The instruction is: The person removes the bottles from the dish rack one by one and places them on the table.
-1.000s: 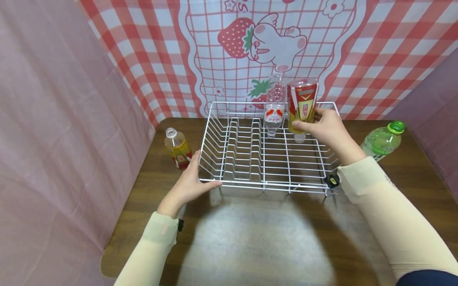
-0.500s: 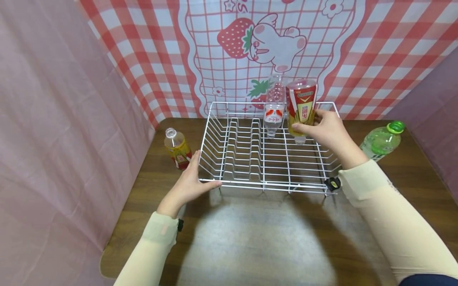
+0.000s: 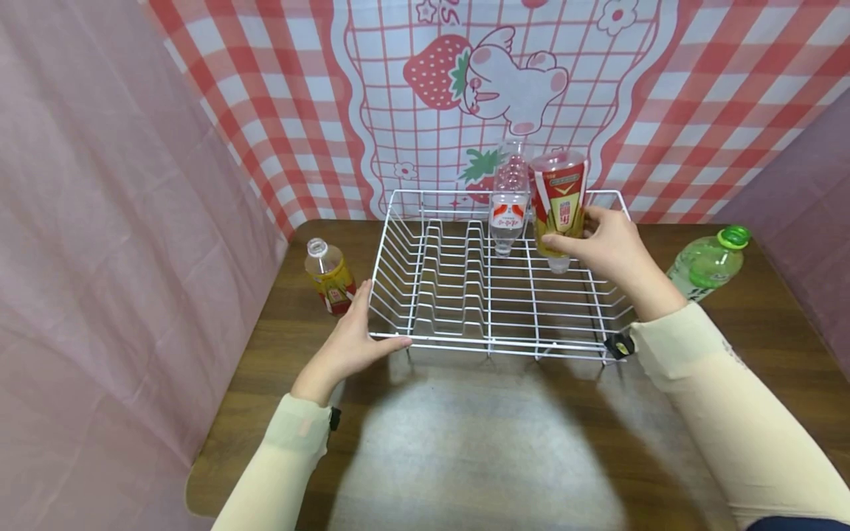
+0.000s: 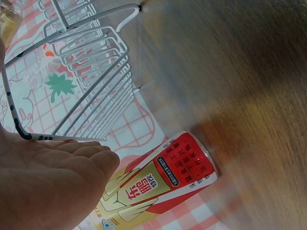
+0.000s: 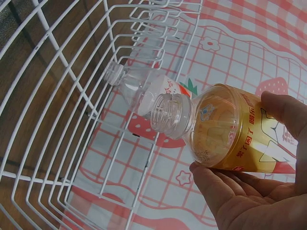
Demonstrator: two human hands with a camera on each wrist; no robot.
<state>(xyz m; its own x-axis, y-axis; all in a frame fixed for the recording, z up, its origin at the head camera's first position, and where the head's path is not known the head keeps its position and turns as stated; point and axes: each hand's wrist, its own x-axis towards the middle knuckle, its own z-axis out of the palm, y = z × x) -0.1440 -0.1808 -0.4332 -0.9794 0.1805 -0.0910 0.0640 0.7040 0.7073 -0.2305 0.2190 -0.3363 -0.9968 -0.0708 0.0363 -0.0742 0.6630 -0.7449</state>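
Observation:
In the head view a white wire dish rack [image 3: 511,343] stands on the wooden table. My right hand [image 3: 607,243] grips an upside-down plastic bottle [image 3: 559,195] with a red and yellow label, neck down, over the rack's back right part. The right wrist view shows its capless neck [image 5: 172,115] just above the wires, with thumb and fingers round the label. Beside it a clear bottle [image 3: 509,210] stands inverted in the rack. My left hand [image 3: 352,339] rests on the rack's front left corner, fingers fairly straight along the side. Left of that hand stands another red and yellow bottle [image 3: 330,276], upright and capless.
A green-capped bottle [image 3: 707,262] stands right of the rack, partly behind my right forearm. A checked red and white cloth [image 3: 285,96] hangs behind the rack. Pink curtain [image 3: 99,258] borders the left side. The wooden table [image 3: 265,442] extends toward me.
My right hand has lowered the inverted bottle slightly, so its neck is lower and tilts a little. The left hand and the rack have stayed in place.

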